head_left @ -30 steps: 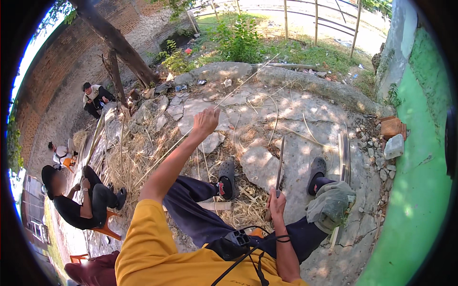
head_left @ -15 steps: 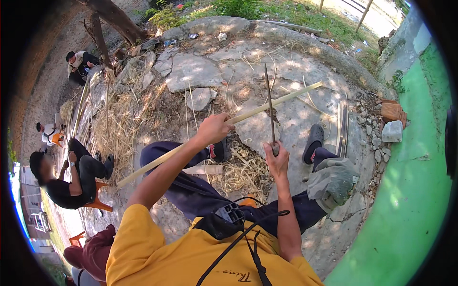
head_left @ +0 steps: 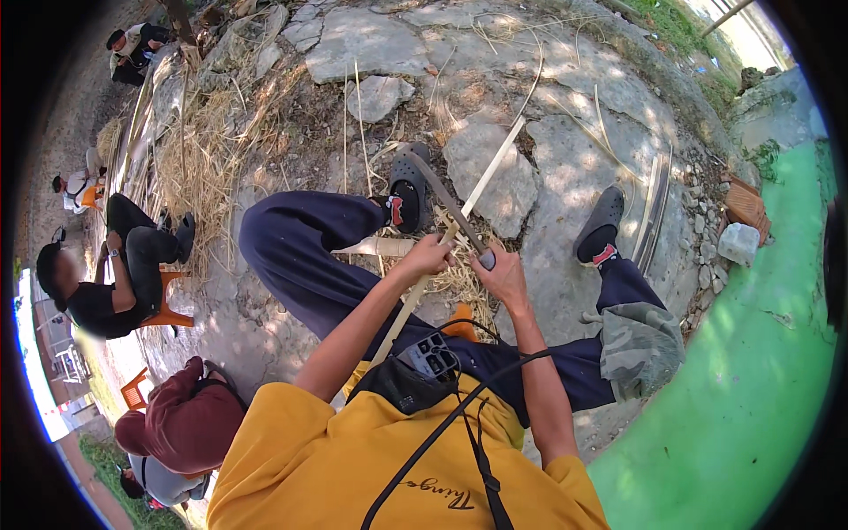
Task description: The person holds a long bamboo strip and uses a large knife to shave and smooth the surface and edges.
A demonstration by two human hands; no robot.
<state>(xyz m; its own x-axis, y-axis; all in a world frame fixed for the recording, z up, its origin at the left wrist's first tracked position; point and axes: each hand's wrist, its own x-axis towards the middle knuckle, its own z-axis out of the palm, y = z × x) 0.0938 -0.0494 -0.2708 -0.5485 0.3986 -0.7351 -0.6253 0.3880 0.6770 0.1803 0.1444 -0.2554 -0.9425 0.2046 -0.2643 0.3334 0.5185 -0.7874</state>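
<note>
My left hand (head_left: 428,256) is closed round a long, pale bamboo strip (head_left: 495,168). One end of the strip runs back over my thigh toward my waist, and the other points away over the stony ground. In my right hand (head_left: 503,276) is the dark handle of a knife (head_left: 433,181). Its long blade slants away to the left and crosses the strip just beyond my left fingers. Whether the edge has bitten into the bamboo cannot be made out. Both hands are close together above my lap.
A bamboo piece (head_left: 375,246) lies beside my left foot, above shavings. Split strips (head_left: 654,208) lie right of my right shoe, near a green wall (head_left: 742,327). Several people sit at left; one in black is on an orange chair (head_left: 168,305). A white block (head_left: 738,245) stands by the wall.
Both hands have drawn in toward each other. The knife has swung from upright to a leftward slant across the strip, and the strip has turned to point more steeply away from me.
</note>
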